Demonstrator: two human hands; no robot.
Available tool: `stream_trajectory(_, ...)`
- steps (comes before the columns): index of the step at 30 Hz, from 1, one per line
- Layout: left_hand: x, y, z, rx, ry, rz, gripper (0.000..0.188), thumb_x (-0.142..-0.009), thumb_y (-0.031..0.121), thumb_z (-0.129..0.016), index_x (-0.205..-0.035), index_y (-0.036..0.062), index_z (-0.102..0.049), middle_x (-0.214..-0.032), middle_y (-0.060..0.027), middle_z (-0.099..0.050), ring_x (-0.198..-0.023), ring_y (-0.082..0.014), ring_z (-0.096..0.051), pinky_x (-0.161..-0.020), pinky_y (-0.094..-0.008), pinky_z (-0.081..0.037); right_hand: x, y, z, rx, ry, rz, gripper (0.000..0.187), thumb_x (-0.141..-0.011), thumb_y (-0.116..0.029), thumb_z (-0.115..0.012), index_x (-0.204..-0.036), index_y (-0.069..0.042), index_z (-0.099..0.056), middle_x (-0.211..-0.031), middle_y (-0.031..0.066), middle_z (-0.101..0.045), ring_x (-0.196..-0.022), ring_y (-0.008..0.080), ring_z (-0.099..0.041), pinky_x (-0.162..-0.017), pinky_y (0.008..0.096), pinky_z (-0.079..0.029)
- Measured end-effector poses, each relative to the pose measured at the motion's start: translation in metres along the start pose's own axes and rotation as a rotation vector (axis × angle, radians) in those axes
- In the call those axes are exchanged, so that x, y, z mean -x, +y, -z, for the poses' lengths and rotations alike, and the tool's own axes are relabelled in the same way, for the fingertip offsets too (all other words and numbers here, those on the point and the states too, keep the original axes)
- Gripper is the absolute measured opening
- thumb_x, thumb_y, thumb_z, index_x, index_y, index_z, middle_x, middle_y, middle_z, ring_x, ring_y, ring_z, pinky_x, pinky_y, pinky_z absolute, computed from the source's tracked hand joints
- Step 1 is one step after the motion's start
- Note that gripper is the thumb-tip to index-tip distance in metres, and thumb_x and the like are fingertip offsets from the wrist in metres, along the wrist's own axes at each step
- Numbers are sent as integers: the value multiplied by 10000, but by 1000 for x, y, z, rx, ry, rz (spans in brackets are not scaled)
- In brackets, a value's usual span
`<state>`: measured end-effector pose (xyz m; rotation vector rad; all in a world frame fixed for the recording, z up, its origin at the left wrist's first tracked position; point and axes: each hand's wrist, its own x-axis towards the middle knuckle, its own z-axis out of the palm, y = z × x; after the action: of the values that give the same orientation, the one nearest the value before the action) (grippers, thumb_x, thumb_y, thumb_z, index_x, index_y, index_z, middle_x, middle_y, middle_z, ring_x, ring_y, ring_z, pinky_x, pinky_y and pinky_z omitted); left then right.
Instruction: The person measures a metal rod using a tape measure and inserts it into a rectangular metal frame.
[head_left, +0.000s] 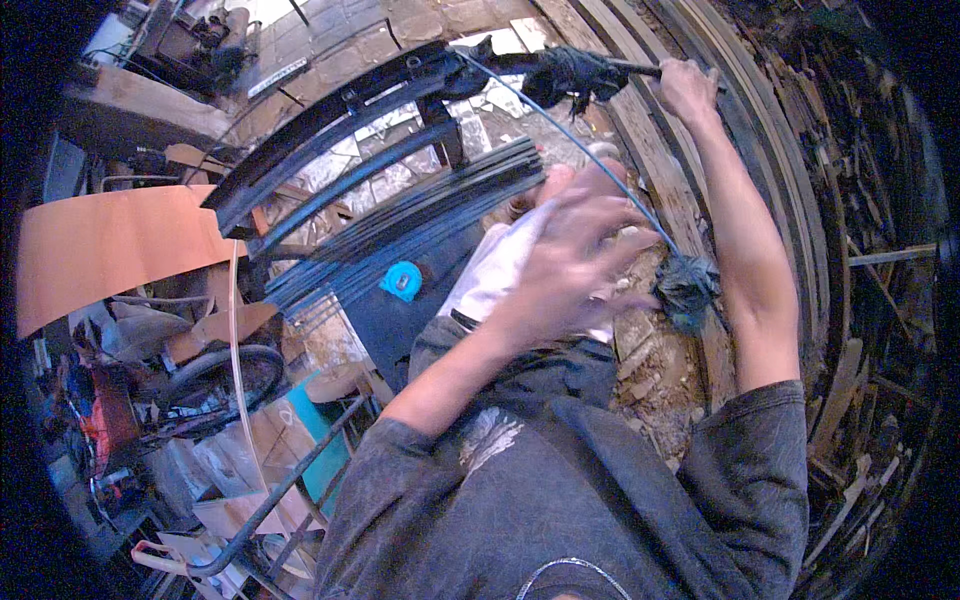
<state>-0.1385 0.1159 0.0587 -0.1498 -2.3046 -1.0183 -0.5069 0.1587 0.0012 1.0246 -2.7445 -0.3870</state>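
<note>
My right hand (pixel 690 90), at the upper right, is closed round the end of a dark bar (pixel 636 68). Crumpled black plastic (pixel 572 78) is wrapped about that bar, which meets a long black metal frame (pixel 340 125) reaching down to the left. From the frame's upper end a thin blue cord (pixel 560 130) slants down to a dark plastic bundle (pixel 688 290) near my right forearm. Blurred by motion, my left hand (pixel 590 250) hovers over my lap beside the cord, fingers spread; I see nothing held in it.
Dark metal bars (pixel 420 210) lie stacked left of my legs, with a turquoise tape measure (pixel 402 281) on a dark surface below them. Long timber planks (pixel 770 150) run along the right. An orange-brown sheet (pixel 120 250) and a wheel (pixel 225 385) are at the left.
</note>
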Motion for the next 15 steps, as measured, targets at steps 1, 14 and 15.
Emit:
stream_trajectory(1, -7, 12, -21, 43, 7, -16, 576, -737, 440, -733, -1196, 117, -604, -1191, -107, -563, -1201, -288, -498, -1106, -499, -272, 5, -4, 1, 6, -27, -6, 301, -872, -362, -572, -1038, -128, -664, -1074, 154, -670, -1096, 313, -598, -1021, 608, -316)
stream_trajectory(14, 14, -13, -105, -276, -149, -93, 478, -852, 503, -572, -1030, 61, -607, -1021, -104, -548, -1131, -281, -463, -1105, -463, -255, 10, -13, 8, -3, 4, 50, 273, -895, -210, -459, -1066, -115, -649, -1030, 149, -691, -1063, 294, -634, -1015, 639, -309)
stream_trajectory(15, 17, -15, -105, -272, -140, -103, 477, -852, 503, -573, -1023, 58, -606, -1020, -103, -548, -1128, -280, -464, -1103, -460, -257, 13, -17, 13, -10, -21, 48, 278, -895, -209, -458, -1072, -112, -648, -1041, 146, -689, -1063, 296, -634, -1014, 640, -309)
